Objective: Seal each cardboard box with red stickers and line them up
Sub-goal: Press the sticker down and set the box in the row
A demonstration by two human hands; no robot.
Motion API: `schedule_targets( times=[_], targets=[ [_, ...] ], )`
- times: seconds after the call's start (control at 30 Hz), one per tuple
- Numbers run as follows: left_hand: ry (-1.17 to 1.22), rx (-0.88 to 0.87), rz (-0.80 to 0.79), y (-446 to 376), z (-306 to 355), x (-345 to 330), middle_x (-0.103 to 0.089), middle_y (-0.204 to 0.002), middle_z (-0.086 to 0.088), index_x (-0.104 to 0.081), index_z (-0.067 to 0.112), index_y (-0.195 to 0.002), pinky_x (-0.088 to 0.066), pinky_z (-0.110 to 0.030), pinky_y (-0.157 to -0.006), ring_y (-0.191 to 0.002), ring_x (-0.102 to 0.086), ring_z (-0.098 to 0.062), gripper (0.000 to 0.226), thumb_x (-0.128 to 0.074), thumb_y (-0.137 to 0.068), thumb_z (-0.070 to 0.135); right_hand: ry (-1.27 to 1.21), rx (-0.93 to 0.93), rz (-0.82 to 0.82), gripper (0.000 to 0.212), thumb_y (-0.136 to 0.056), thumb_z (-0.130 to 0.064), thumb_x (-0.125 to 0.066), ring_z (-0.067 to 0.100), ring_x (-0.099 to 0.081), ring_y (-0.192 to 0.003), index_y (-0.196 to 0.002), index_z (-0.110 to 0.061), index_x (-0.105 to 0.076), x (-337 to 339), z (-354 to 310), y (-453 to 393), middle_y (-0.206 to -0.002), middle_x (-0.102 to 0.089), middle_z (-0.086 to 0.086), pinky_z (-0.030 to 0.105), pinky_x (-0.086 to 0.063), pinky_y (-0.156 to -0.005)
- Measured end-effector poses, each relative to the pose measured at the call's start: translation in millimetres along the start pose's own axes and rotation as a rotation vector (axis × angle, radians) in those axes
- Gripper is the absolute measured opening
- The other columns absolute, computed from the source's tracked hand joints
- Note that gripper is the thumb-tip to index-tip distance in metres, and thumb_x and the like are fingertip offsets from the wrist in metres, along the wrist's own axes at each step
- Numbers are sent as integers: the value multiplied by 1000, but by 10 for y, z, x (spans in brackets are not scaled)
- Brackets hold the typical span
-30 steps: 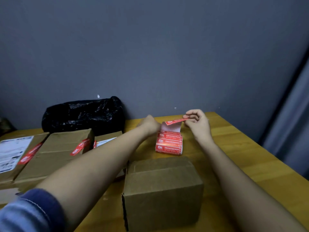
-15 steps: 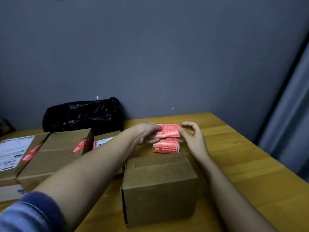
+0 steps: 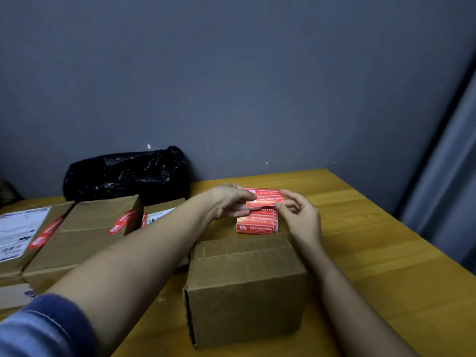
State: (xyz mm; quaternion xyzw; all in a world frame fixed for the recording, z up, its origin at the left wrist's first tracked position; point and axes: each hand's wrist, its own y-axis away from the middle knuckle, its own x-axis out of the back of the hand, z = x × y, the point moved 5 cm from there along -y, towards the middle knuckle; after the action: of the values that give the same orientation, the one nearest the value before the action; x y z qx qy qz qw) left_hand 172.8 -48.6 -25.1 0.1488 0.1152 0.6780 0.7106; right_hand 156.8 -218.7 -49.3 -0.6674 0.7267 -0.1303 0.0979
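Holding one red sticker (image 3: 264,200) by both ends now, the person is carrying it just above the sticker stack (image 3: 257,222). A second ago the right hand (image 3: 300,215) was peeling it off the white backing sheet while the left hand (image 3: 226,203) was steadying the stack; the backing is no longer showing and the sticker is hanging free between the two hands. That likely means the peel is finished and the next step is laying it over the seam of the box (image 3: 247,284).

The left hand is pinching the sticker's left end between thumb and forefinger, palm facing right, forearm reaching across from the lower left. The right hand is pinching the right end, fingers curled, wrist bent, forearm running along the box's right side.

The box is standing unsealed on the table (image 3: 373,253), just in front of the stack. Sealed boxes (image 3: 85,235) carrying red strips are lying side by side to the left, with a black bag (image 3: 126,173) behind them against the wall.
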Motion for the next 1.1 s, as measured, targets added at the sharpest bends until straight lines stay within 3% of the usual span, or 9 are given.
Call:
schedule_targets(
  times=[0.1,0.2,0.3,0.4,0.47,0.63,0.73,0.83,1.1],
  targets=[
    [-11,11,7,4,13,-1,-67,-96,-11,-51,12,-110,-55,-20,-51,-57,-67,-9,26,-64,-88,7,3,2,-11,33,-88,-6,-65,4,-66,-75,-120,-12,-61,-4,-4,3,-89,-69,4,15,-53,-59],
    [-15,16,20,2,11,11,-63,-116,-15,-51,11,-117,-55,-21,-52,-75,-64,-14,36,-66,-85,6,28,-4,-25,35,-88,-8,-66,5,-67,-75,-122,-11,-61,-5,8,3,-89,-70,4,17,-55,-61],
    [-9,-11,40,19,20,7,-62,-106,-12,-52,9,-112,-53,-18,-47,-74,-60,-13,33,-69,-84,10,43,15,-38,38,-86,-7,-68,5,-67,-74,-123,-11,-59,-20,6,7,-86,-70,2,18,-55,-62],
    [-111,-109,146,4,54,58,-58,-104,-12,-37,15,-131,-51,-19,-51,-66,-56,-11,59,-71,-83,17,65,29,-57,36,-86,-5,-68,3,-66,-73,-119,-14,-60,-34,-13,23,-83,-68,-3,17,-55,-61],
    [-166,-171,122,38,82,47,-59,-101,-11,-30,24,-141,-48,-19,-52,-63,-53,-11,68,-68,-85,16,64,28,-69,31,-86,-4,-67,4,-65,-75,-117,-11,-62,-35,-15,32,-84,-68,-2,16,-55,-61],
    [-252,-225,-69,144,137,-74,-62,-83,1,-63,16,-118,-42,-12,-49,-65,-52,-7,29,-55,-92,6,30,23,-69,26,-87,-5,-67,8,-66,-79,-111,-13,-65,-12,2,22,-88,-69,4,17,-55,-63],
    [-207,-206,-88,129,122,-87,-64,-84,-1,-63,10,-119,-49,-13,-51,-71,-59,-10,29,-53,-92,2,10,8,-43,20,-89,-9,-65,9,-66,-82,-106,-19,-65,17,24,15,-92,-69,1,21,-57,-66],
    [-213,-200,-78,126,113,-71,-65,-86,0,-65,12,-116,-44,-14,-50,-71,-58,-9,28,-56,-92,5,-14,24,-10,18,-89,-8,-65,5,-65,-80,-107,-13,-65,43,4,10,-91,-68,0,15,-54,-63],
    [-141,-139,-76,109,91,-72,-64,-78,-2,-69,17,-101,-39,-10,-41,-52,-48,-4,20,-58,-90,4,15,56,44,15,-87,-8,-67,4,-62,-79,-101,-12,-64,65,-19,26,-88,-66,-3,10,-50,-60]
  ],
)
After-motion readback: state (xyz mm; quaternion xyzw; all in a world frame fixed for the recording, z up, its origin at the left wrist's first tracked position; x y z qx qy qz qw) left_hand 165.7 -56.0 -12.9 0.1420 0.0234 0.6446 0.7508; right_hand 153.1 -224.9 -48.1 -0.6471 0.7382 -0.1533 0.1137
